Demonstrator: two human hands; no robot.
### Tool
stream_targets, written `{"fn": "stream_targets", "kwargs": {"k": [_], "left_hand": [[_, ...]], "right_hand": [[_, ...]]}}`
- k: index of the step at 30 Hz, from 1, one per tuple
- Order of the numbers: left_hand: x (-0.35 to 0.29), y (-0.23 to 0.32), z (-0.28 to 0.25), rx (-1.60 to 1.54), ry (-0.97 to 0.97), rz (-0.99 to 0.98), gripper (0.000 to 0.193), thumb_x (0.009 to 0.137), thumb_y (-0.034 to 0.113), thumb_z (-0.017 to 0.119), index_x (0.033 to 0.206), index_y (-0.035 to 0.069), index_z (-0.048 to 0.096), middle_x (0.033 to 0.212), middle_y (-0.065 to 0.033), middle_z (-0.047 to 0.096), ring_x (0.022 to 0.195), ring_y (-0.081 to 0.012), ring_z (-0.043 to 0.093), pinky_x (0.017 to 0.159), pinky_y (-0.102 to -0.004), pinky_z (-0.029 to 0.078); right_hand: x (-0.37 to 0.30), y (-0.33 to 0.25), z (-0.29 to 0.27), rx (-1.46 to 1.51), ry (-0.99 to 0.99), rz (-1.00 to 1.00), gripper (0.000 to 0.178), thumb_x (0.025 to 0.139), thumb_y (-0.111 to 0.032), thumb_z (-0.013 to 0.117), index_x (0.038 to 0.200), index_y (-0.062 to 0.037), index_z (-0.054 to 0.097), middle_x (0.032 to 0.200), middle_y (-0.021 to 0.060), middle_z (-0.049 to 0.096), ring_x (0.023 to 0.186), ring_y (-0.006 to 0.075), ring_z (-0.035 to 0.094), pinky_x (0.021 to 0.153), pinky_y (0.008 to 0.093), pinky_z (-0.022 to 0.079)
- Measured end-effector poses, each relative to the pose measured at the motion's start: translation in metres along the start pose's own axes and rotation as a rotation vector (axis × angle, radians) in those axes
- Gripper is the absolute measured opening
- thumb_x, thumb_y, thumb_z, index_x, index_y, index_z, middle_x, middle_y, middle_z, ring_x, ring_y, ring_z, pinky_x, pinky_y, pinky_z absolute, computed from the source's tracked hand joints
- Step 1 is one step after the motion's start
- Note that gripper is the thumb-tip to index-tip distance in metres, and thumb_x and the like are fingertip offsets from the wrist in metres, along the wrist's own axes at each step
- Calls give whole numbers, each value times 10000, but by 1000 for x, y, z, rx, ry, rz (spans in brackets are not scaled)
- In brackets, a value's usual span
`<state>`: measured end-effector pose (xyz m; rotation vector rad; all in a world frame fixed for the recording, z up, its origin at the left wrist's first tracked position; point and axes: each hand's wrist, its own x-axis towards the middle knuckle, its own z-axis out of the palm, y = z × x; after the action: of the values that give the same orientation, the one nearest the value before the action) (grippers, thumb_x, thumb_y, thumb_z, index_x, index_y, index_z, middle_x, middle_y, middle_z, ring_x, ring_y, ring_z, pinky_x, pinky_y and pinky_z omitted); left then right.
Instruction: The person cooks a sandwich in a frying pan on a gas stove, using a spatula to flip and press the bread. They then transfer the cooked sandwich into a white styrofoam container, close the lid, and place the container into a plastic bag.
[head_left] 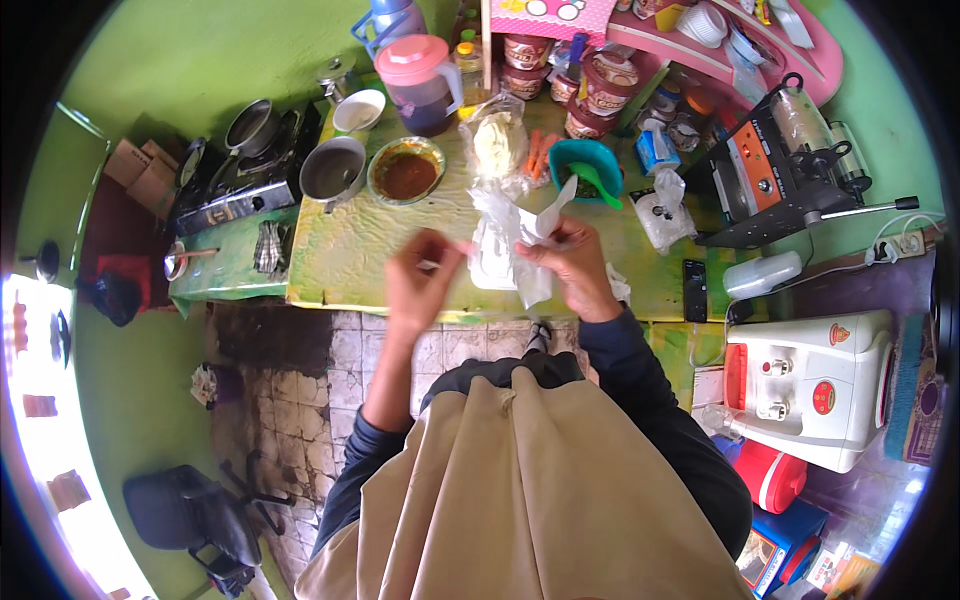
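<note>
Plastic bag point(530, 262), clear, held over green table point(340, 260).
Right hand point(572, 270) clamped on it; left hand point(420, 280) pinching its stretched corner.

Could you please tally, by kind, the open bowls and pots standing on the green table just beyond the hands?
Metal pots: 1
White bowls: 1
Bowls of red-brown sauce: 1
Teal bowls: 1
Total: 4
</note>
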<state>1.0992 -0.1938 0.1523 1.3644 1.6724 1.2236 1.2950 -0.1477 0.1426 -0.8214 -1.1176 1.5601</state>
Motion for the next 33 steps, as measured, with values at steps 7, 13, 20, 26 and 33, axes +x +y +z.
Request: {"fn": "stream_targets", "kwargs": {"k": [7, 13, 20, 26, 33], "left_hand": [[-26, -37, -3, -1027, -335, -353, 133, 898, 161, 589, 913, 29, 581, 903, -34, 626, 837, -113, 594, 776, -283, 501], [-13, -95, -38, -1220, -47, -336, 175, 887, 48, 538, 1000, 94, 412, 878, -42, 506, 824, -150, 539, 826, -315, 482], [-25, -46, -45, 239, -388, 469, 295, 649, -106, 587, 878, 58, 501, 883, -124, 429, 856, -261, 470, 735, -334, 447], [-6, -63, -91, 812, -71, 131, 528, 667, -21, 541, 1191, 47, 541, 1010, -221, 438, 949, -403, 506, 747, -454, 484], [-6, -32, -74, 698, 73, -6, 454, 673, -16, 559, 1125, 8, 587, 1256, -227, 484, 1054, -389, 538, 900, -423, 440]], "right_hand": [[-20, 38, 39, 247, 69, 244, 167, 784, -102, 714, 890, -8, 626, 804, 13, 634, 687, 58, 562, 598, 182, 436], [-26, 49, 6, -906, 323, -322, 338, 748, -129, 726, 985, -17, 512, 932, 84, 558, 845, 188, 533, 729, 319, 425], [-38, 56, 57, -1124, -241, -435, 353, 668, 73, 555, 999, -49, 546, 1048, 122, 532, 959, 306, 520, 823, 357, 421], [-18, 31, 34, -1324, -447, -394, 447, 652, 99, 528, 1033, -101, 648, 1147, 84, 543, 963, 272, 542, 840, 357, 463], [22, 35, 40, -1357, -276, -766, 479, 678, 22, 579, 1150, -60, 584, 1202, 148, 529, 1119, 328, 493, 917, 421, 418]]}}
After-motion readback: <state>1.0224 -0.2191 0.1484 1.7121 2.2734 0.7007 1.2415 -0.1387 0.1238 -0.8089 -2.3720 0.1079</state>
